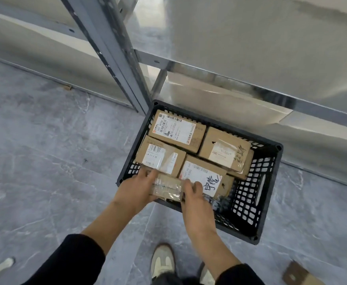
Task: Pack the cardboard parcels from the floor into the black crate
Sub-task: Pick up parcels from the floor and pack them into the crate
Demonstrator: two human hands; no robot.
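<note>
The black crate (pixel 257 202) stands on the grey floor under a metal shelf, with several cardboard parcels lying flat inside, such as one with a white label (pixel 176 128) at the back left. Over the crate's near left rim I hold a small taped cardboard parcel (pixel 167 187) between both hands. My left hand (pixel 135 189) grips its left end and my right hand (pixel 196 199) grips its right end. It touches a labelled parcel with black handwriting (pixel 204 176). The crate's right side shows bare mesh.
A grey metal shelving post (pixel 115 52) and shelf edge (pixel 250 83) rise just behind the crate. Another cardboard parcel (pixel 300 274) lies on the floor at the bottom right. My shoe (pixel 162 260) is near the crate's front edge.
</note>
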